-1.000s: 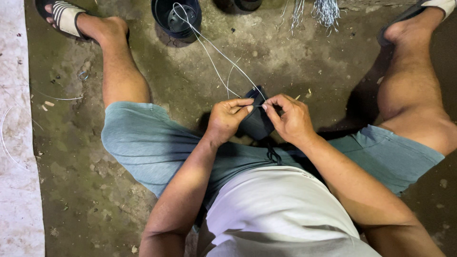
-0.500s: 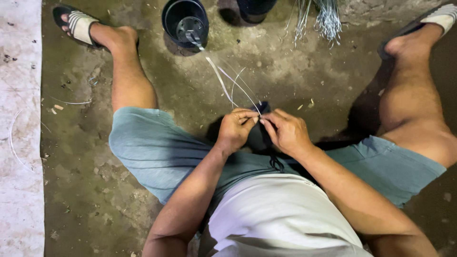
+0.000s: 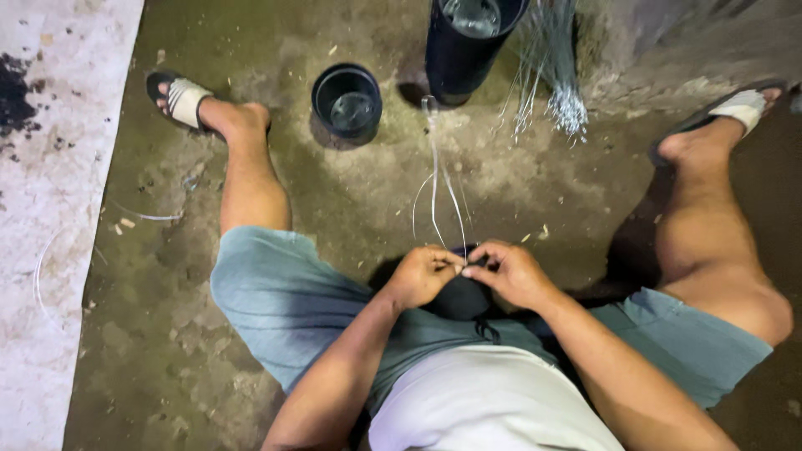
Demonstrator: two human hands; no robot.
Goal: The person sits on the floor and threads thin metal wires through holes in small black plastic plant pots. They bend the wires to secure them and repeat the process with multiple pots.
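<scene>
Clear thin strands [image 3: 436, 188] pinched between two hands over a dark pouch [image 3: 459, 296].

The left hand [image 3: 424, 274] and right hand [image 3: 510, 271] meet fingertip to fingertip, each nipping the strands' near ends above the lap; the strands run up toward a small black pot [image 3: 347, 100].

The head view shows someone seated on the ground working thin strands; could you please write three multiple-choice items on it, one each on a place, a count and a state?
1. Where is the small black pot?
A. Beside the sandalled foot
B. On the person's lap
C. Behind the person

2. How many black pots show?
A. One
B. Two
C. Four

3. How are the hands placed?
A. Resting apart on the knees
B. Lifted overhead
C. Together, fingers pinching thin strands

Answers: 1 A, the small pot stands on the ground next to that foot. 2 B, the small pot and a taller pot at the top edge. 3 C, the left hand and right hand meet over a dark object in the lap.
</scene>
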